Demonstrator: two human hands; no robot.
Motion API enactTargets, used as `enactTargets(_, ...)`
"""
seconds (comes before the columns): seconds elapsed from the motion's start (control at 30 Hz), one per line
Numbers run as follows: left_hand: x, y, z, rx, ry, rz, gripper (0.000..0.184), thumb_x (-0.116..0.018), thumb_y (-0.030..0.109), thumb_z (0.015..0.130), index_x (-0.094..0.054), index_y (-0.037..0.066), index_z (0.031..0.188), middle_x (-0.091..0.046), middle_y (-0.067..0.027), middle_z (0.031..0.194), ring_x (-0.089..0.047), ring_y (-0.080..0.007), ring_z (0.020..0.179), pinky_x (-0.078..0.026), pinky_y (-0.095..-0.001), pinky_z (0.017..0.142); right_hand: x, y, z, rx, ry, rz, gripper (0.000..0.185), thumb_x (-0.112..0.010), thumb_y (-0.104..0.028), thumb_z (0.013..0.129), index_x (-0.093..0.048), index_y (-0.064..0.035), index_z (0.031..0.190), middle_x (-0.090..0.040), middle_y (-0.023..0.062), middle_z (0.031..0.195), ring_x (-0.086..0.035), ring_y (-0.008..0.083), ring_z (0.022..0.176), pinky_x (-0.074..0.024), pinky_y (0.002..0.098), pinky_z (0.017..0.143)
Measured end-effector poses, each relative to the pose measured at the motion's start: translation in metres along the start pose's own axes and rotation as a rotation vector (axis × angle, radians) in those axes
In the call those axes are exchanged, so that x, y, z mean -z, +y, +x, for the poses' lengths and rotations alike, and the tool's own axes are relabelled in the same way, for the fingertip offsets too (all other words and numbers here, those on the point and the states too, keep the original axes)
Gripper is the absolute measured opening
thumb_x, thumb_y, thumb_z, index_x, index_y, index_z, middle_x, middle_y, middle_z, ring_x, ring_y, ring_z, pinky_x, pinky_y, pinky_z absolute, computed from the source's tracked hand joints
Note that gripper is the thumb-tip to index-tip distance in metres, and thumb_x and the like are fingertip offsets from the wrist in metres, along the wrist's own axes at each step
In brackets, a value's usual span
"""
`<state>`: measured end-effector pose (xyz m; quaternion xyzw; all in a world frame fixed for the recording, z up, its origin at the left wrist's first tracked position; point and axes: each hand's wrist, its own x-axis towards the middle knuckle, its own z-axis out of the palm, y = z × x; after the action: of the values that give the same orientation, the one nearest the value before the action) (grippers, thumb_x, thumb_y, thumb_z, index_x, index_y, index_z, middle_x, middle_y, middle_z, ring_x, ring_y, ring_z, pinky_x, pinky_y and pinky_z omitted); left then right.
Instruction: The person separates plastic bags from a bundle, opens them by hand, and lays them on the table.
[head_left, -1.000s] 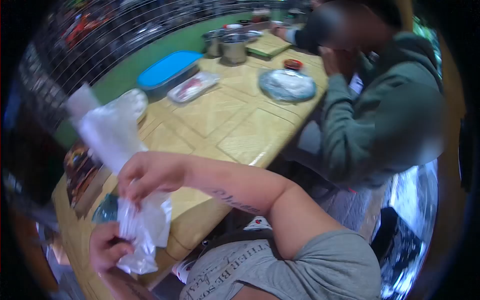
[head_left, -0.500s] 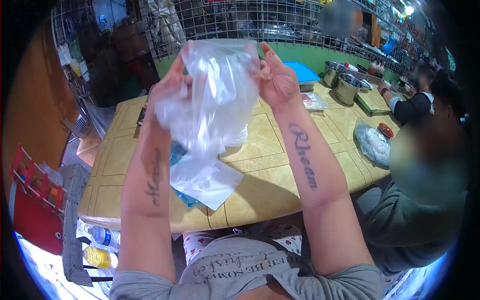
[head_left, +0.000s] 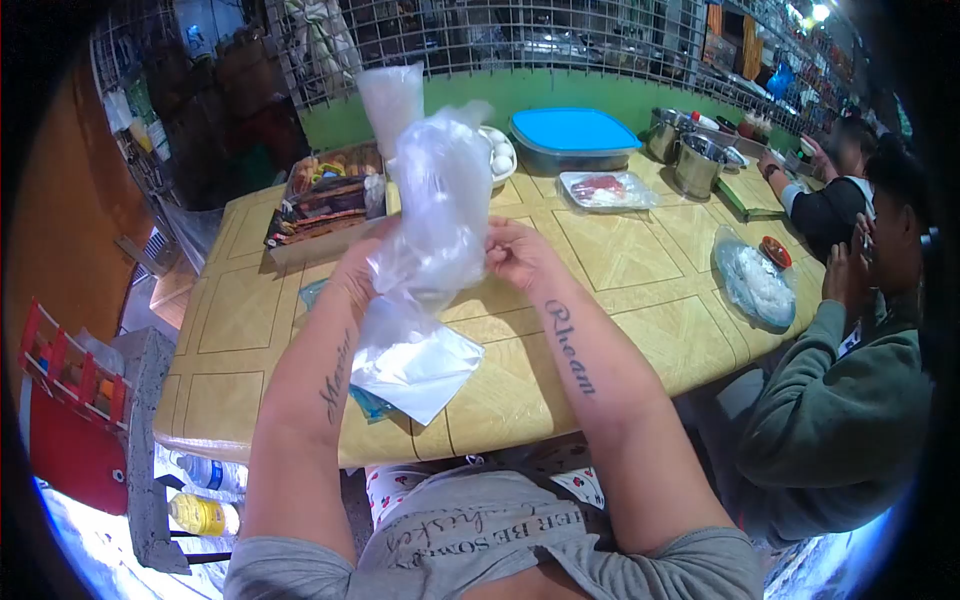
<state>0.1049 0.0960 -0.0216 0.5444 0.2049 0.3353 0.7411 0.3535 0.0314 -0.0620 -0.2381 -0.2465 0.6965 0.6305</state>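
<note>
A puffed, clear plastic bag (head_left: 440, 190) hangs upright between my hands above the table. My left hand (head_left: 362, 268) is closed on its lower left side, with the fingers partly behind the plastic. At the bag's right edge my right hand (head_left: 515, 252) pinches the plastic with bent fingers. Below the bag, a white sheet (head_left: 425, 375) lies over a blue-green plastic piece (head_left: 370, 404) near the table's front edge. Behind the bag stands a roll of clear plastic (head_left: 392, 100), next to a bowl of eggs (head_left: 500, 155).
A box of packets (head_left: 330, 200) sits at the back left. Farther right are a blue-lidded container (head_left: 575, 135), a wrapped tray (head_left: 605, 190), metal pots (head_left: 697, 168) and a plate of white food (head_left: 755, 280). Two people sit along the right side.
My hands have come down and closer together. The bag, spread flat between them before, is now puffed out. The box, roll and eggs have come into sight behind it.
</note>
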Motion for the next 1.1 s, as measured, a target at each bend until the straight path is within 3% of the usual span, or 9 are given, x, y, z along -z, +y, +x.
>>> enactTargets(0.07, 0.026, -0.038, 0.008, 0.067, 0.050, -0.045, 0.054, -0.067, 0.000, 0.083, -0.047, -0.003, 0.133, -0.064, -0.0207, 0.112, -0.068, -0.0254, 0.091, -0.059, -0.0359, 0.073, 0.003, 0.010, 0.006, -0.026, 0.147, -0.104, 0.015, -0.057, 0.005, 0.088, -0.057, -0.0037, 0.100, -0.060, 0.0054, 0.081, -0.051, 0.0099, 0.057, -0.0383, 0.0194, 0.045)
enactTargets(0.3, -0.011, -0.015, -0.009, 0.089, 0.369, 0.416, 0.046, -0.075, 0.007, 0.079, -0.055, 0.001, 0.121, -0.068, -0.0164, 0.098, -0.066, -0.0198, 0.081, -0.053, -0.0319, 0.070, 0.016, 0.012, 0.003, 0.081, 0.364, -0.840, 0.009, -0.059, 0.003, 0.083, -0.062, -0.0027, 0.089, -0.060, 0.0039, 0.078, -0.051, 0.0123, 0.056, -0.0377, 0.0244, 0.046)
enactTargets(0.4, 0.020, -0.010, 0.000, -0.204, 0.448, 0.820, 0.024, -0.074, 0.008, 0.080, -0.064, 0.000, 0.100, -0.068, -0.0106, 0.086, -0.063, -0.0154, 0.077, -0.050, -0.0296, 0.071, 0.000, -0.007, -0.005, 0.522, 0.504, -1.108, 0.012, -0.061, -0.001, 0.081, -0.065, -0.0041, 0.092, -0.062, 0.0040, 0.082, -0.055, 0.0119, 0.061, -0.0398, 0.0241, 0.049)
enactTargets(0.47, 0.024, 0.016, -0.011, -0.476, 0.510, 0.903, 0.009, -0.071, 0.008, 0.081, -0.068, 0.001, 0.086, -0.068, -0.0069, 0.080, -0.061, -0.0129, 0.074, -0.049, -0.0284, 0.072, -0.042, -0.037, -0.036, 0.890, 0.422, -0.868, 0.012, -0.064, -0.004, 0.082, -0.067, -0.0014, 0.093, -0.063, 0.0044, 0.081, -0.057, 0.0134, 0.067, -0.0435, 0.0256, 0.060)
enactTargets(0.57, -0.021, 0.090, -0.081, -0.834, 0.794, 0.955, 0.007, -0.070, 0.009, 0.084, -0.069, 0.005, 0.089, -0.067, -0.0037, 0.081, -0.059, -0.0109, 0.074, -0.048, -0.0257, 0.071, -0.115, -0.070, -0.126, 1.356, 0.389, -0.712, 0.018, -0.063, 0.002, 0.083, -0.066, -0.0012, 0.100, -0.066, 0.0062, 0.096, -0.062, 0.0133, 0.086, -0.0500, 0.0255, 0.075)
enactTargets(0.63, -0.033, 0.120, -0.137, -1.160, 0.906, 0.888, 0.005, -0.069, 0.010, 0.089, -0.069, 0.006, 0.093, -0.066, -0.0001, 0.086, -0.058, -0.0081, 0.077, -0.046, -0.0215, 0.070, -0.125, -0.083, -0.178, 1.870, 0.655, -0.857, 0.021, -0.063, 0.008, 0.078, -0.065, 0.0039, 0.099, -0.067, 0.0123, 0.100, -0.065, 0.0191, 0.090, -0.0526, 0.0288, 0.080)
enactTargets(0.73, -0.067, 0.140, -0.220, -1.634, 1.290, 1.081, 0.012, -0.063, 0.008, 0.092, -0.067, -0.003, 0.092, -0.068, -0.0108, 0.089, -0.064, -0.0184, 0.077, -0.052, -0.0288, 0.070, -0.123, -0.078, -0.249, 2.275, 0.576, -1.182, 0.023, -0.063, 0.007, 0.078, -0.064, 0.0037, 0.101, -0.066, 0.0125, 0.101, -0.064, 0.0192, 0.091, -0.0522, 0.0290, 0.080)
enactTargets(0.87, -0.090, 0.135, -0.282, -2.025, 1.058, 1.337, 0.013, -0.063, 0.010, 0.091, -0.066, -0.003, 0.094, -0.067, -0.0102, 0.089, -0.063, -0.0176, 0.077, -0.052, -0.0283, 0.070, -0.128, -0.062, -0.299, 2.182, 0.328, -1.768, 0.025, -0.064, 0.005, 0.078, -0.063, 0.0035, 0.103, -0.065, 0.0127, 0.103, -0.063, 0.0194, 0.092, -0.0516, 0.0293, 0.081)
enactTargets(1.1, -0.105, 0.127, -0.306, -2.092, 0.829, 1.490, 0.016, -0.064, 0.013, 0.091, -0.066, -0.003, 0.096, -0.066, -0.0091, 0.088, -0.062, -0.0162, 0.076, -0.051, -0.0275, 0.070, -0.143, -0.067, -0.315, 1.901, 0.282, -2.067, 0.029, -0.066, 0.003, 0.078, -0.060, 0.0031, 0.106, -0.063, 0.0131, 0.105, -0.062, 0.0198, 0.095, -0.0507, 0.0298, 0.083)
